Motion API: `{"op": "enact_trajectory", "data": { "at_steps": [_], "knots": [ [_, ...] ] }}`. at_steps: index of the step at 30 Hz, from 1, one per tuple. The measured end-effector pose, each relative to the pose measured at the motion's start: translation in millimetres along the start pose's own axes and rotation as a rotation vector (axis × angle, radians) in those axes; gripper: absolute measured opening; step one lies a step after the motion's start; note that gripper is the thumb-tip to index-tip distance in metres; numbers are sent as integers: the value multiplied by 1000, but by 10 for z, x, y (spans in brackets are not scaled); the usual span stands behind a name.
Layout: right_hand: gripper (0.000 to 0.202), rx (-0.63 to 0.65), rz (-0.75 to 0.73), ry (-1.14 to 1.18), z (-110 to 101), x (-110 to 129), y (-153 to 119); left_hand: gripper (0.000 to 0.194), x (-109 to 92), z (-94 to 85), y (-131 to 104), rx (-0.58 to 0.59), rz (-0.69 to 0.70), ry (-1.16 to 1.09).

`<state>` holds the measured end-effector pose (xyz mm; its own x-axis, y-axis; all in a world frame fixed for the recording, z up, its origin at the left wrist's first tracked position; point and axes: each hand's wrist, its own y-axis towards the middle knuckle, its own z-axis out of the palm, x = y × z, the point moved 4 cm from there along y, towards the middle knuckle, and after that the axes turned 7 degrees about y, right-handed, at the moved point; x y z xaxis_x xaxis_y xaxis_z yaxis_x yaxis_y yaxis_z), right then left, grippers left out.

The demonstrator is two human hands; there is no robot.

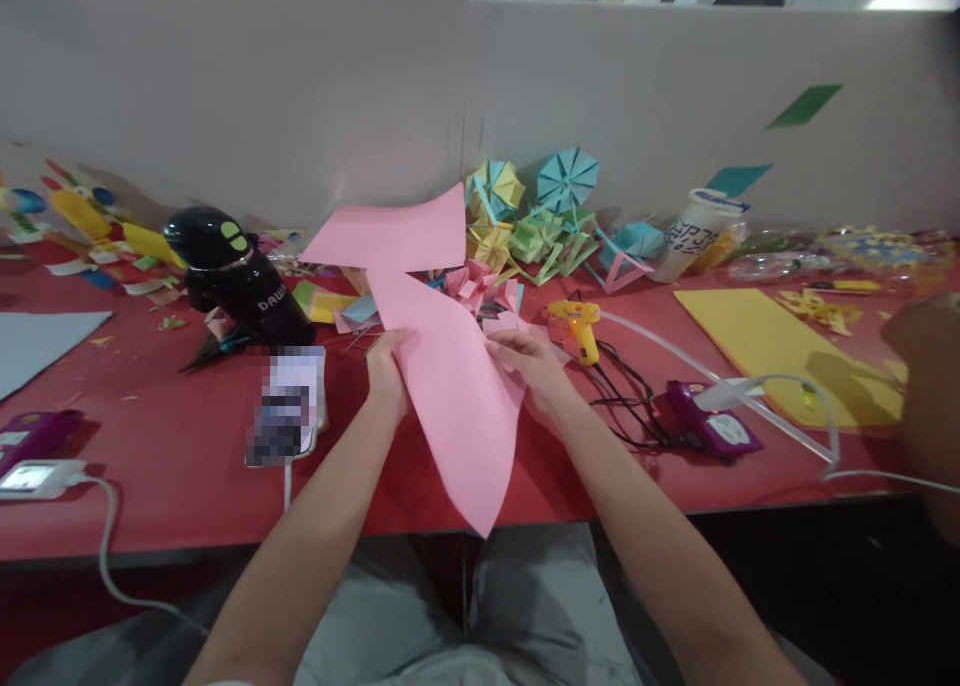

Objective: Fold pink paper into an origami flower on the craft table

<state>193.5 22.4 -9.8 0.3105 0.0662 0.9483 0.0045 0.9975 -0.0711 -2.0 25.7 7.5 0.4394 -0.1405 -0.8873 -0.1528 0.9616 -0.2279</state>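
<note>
A large cut sheet of pink paper [465,386] is held between my two hands above the red table [180,506]. Its lower end narrows to a point near the table's front edge, and a broad flap spreads at the far end. My left hand [388,371] grips the left edge, thumb on top and fingers partly hidden. On the right edge my right hand [531,366] pinches the paper, fingers curled over it. Beyond the sheet lie folded pink paper pieces [480,284]. A yellow hot glue gun [577,324] rests just right of my right hand.
A black bottle [240,276] and a phone [289,406] are on the left. Folded paper umbrellas [566,178] stand against the grey partition [262,86]. To the right are a paper cup [694,234], a purple power strip [709,421], cables and yellow sheets [780,356]. Another person's arm [930,396] shows at far right.
</note>
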Motion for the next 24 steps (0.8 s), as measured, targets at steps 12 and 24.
{"op": "enact_trajectory", "data": {
  "at_steps": [12,24],
  "knots": [
    [39,37,-100,-172,-56,-11,60,54,18,-140,177,-27,144,383],
    [30,36,-140,-224,-81,-8,78,50,57,-86,82,64,-38,352]
  ]
}}
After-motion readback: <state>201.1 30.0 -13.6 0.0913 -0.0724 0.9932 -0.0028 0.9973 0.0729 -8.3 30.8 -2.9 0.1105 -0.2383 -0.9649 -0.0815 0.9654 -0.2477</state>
